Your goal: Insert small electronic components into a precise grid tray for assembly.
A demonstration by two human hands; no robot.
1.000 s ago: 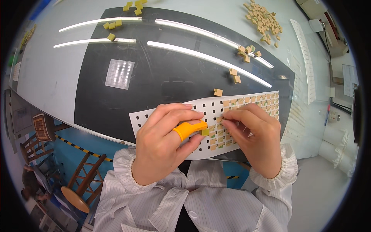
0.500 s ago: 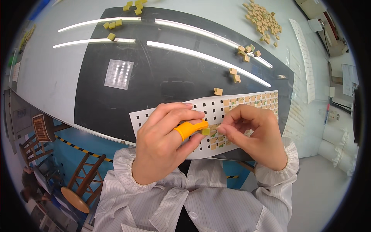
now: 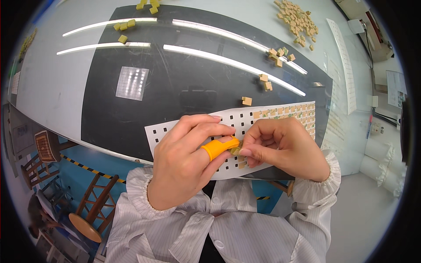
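Note:
My left hand (image 3: 182, 160) wears an orange plastic finger sleeve (image 3: 214, 149) on one finger. Between that fingertip and the thumb it grips a small olive-yellow block (image 3: 236, 151). The right hand (image 3: 287, 149) is closed in a pinch against the block's right side; what else its fingers hold is hidden. Beneath both hands lies a white sheet (image 3: 160, 135) with rows of dark square holes. Tan notched blocks (image 3: 280, 112) fill rows on its right part, and a few show below the fingers.
A loose tan block (image 3: 247, 101) rests just beyond the sheet on the black mat (image 3: 184, 74), with others farther right. Olive blocks (image 3: 123, 39) sit at the far left. A heap of tan blocks (image 3: 298, 22) stands far right; a gridded clear square (image 3: 132, 83) lies left.
My right hand has moved left and its fingertips have met the olive-yellow block. The block now looks tilted in the left hand's grip. The whole view has shifted slightly.

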